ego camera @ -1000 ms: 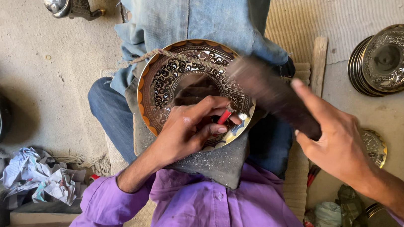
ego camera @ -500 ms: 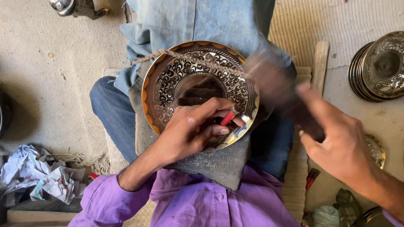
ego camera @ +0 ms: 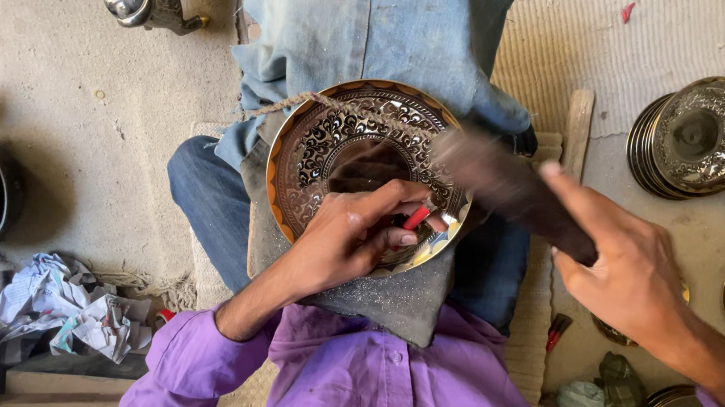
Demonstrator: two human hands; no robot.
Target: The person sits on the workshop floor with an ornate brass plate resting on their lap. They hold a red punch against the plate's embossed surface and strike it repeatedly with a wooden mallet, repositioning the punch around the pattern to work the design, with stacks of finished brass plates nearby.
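Left hand [ego camera: 350,238] pins chisel [ego camera: 418,216] near plate [ego camera: 314,149] rim; right hand [ego camera: 633,272] raises mallet [ego camera: 508,187]

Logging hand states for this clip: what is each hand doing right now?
Left hand: closed on a red-tipped tool against the engraved plate.
Right hand: closed on a dark mallet.

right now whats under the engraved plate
The plate rests on a grey pad on the person's lap, over jeans. The left hand covers its lower edge; what lies beneath its middle is hidden.
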